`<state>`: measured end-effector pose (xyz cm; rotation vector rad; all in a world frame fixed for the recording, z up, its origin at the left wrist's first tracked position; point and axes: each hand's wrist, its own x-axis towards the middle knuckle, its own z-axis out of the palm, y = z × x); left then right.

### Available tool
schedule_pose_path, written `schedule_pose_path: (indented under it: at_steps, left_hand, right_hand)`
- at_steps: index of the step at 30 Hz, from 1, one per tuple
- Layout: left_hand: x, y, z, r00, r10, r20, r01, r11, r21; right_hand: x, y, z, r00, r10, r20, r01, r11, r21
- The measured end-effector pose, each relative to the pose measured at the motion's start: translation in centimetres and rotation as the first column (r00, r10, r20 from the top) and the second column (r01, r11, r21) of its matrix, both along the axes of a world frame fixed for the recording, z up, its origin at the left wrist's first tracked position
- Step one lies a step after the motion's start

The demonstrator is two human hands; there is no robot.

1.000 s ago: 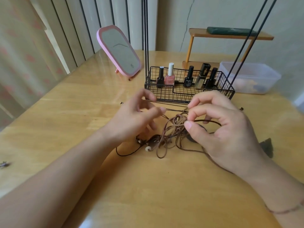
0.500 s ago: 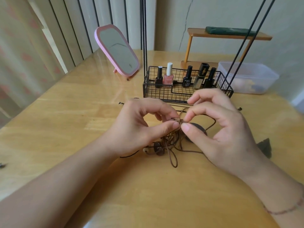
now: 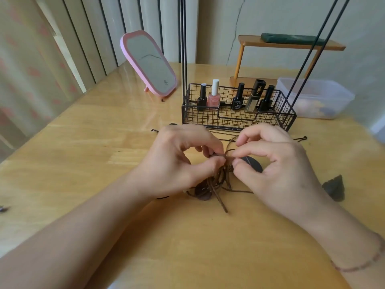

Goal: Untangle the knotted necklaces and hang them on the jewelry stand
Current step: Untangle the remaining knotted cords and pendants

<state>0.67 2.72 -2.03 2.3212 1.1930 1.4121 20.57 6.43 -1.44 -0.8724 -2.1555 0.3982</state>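
Nearest the camera, both of my forearms reach in over the wooden table [image 3: 83,163], and I see a thin beaded bracelet [image 3: 358,265] on the right wrist. Just beyond, my left hand [image 3: 177,163] and my right hand [image 3: 277,165] meet over the tangle of brown cord necklaces [image 3: 218,180]. My left thumb and fingers pinch a strand at the top of the knot, and my right thumb and forefinger pinch the same cord just beside them, so the fingertips of both hands nearly touch. The rest of the tangle hangs and lies below on the table, with a loose loop end trailing towards me and a dark round pendant [image 3: 252,165] showing between my right thumb and fingers. To the right of my right hand a dark leaf-shaped piece [image 3: 334,190] lies apart on the wood. Behind my hands stands the jewelry stand [image 3: 237,117], a black wire basket with thin upright rods, holding nail polish bottles [image 3: 214,97]. Further back I see a pink mirror [image 3: 150,63] on the left, a clear plastic box [image 3: 316,97] on the right, and a small wooden shelf [image 3: 289,44] against the wall.
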Motion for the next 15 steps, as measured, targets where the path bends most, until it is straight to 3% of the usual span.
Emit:
schedule_pose_path:
  at_steps: [4,7,9,12,15]
  left_hand:
    - [-0.2,0.0,-0.1,0.984,0.015,0.18,0.006,0.993,-0.117]
    - [-0.3,0.4,-0.3,0.991,0.054,0.125,-0.03,0.982,-0.187]
    - [-0.2,0.8,-0.6,0.984,0.055,0.172,-0.018,0.977,-0.213]
    - [-0.2,1.3,-0.7,0.912,0.064,0.406,0.049,0.964,-0.261]
    - [-0.2,1.6,-0.6,0.76,0.056,0.648,0.176,0.941,-0.288]
  right_hand:
    - [0.2,0.0,0.6,0.99,-0.021,-0.137,-0.001,0.987,-0.163]
    - [0.2,0.0,0.8,0.973,0.006,-0.23,-0.068,0.963,-0.262]
    - [0.3,0.0,0.9,0.952,0.009,-0.305,-0.112,0.939,-0.324]
    - [0.4,0.2,1.3,0.891,-0.025,-0.453,-0.175,0.902,-0.394]
    - [0.5,0.4,1.5,0.78,-0.069,-0.622,-0.292,0.839,-0.459]
